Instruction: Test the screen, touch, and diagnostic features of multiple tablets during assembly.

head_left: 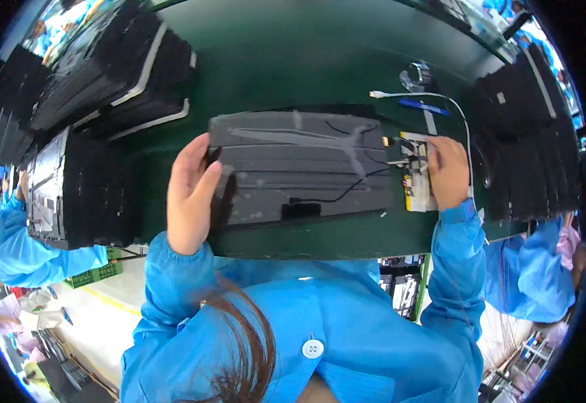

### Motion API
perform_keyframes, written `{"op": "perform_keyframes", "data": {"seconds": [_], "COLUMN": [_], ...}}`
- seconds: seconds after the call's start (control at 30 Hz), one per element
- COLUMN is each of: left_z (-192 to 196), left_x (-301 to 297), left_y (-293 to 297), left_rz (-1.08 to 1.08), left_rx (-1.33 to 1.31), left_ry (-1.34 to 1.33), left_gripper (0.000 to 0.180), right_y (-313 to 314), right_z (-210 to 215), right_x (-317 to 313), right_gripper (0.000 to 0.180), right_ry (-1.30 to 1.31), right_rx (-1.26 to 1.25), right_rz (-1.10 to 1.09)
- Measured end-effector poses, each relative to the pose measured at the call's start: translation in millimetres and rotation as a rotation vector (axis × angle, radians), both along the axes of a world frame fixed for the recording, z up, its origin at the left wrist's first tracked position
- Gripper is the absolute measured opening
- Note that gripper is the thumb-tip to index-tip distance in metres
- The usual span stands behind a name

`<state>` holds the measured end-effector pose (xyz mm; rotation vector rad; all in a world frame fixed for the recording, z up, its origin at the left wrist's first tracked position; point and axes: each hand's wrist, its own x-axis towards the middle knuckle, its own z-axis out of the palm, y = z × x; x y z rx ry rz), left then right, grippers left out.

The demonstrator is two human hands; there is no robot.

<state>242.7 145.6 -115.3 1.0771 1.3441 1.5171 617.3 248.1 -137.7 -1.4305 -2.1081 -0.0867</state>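
Left hand [191,195]: fingers curved, thumb and fingertips at the left edge of the panel; whether it clasps or only steadies cannot be told.

Right hand [451,176]: closed on the right side of the circuit module, thumb and fingers drawn together there.

Flat panel [273,178]: dark grey, rectangular, crossed by long seams, glossy in patches; lying between the two hands. Thin black wires [336,197] run over its face, some toward the module.

Circuit module [419,200]: flat, white with yellow edging; just beside the panel's right end.

White cable [466,124]: plug at one end, curving behind the right hand.

Blue pen-shaped tool [424,107]: lying beyond the module, near the cable.

Roll of clear tape [419,75]: beyond the tool.

Worktable [286,74]: dark green, beneath all the above.

Black panel stacks: two at left [98,60] [95,195], one at right [524,148].

Green plastic crate [95,272]: below the table's level, left.

Co-workers in blue: one at left [21,262], one at right [528,275].
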Motion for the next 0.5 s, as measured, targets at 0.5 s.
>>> {"op": "perform_keyframes", "data": {"seconds": [0.5], "left_z": [41.5], "left_x": [-12.6], "left_y": [23.8], "left_rz": [-0.093], "left_rx": [0.004], "left_ry": [-0.492], "left_gripper": [0.040], "right_y": [2.4], "right_z": [2.0], "right_x": [-2.8], "right_gripper": [0.017], "right_ry": [-0.072], "right_rx": [0.004], "right_rz": [-0.004]}}
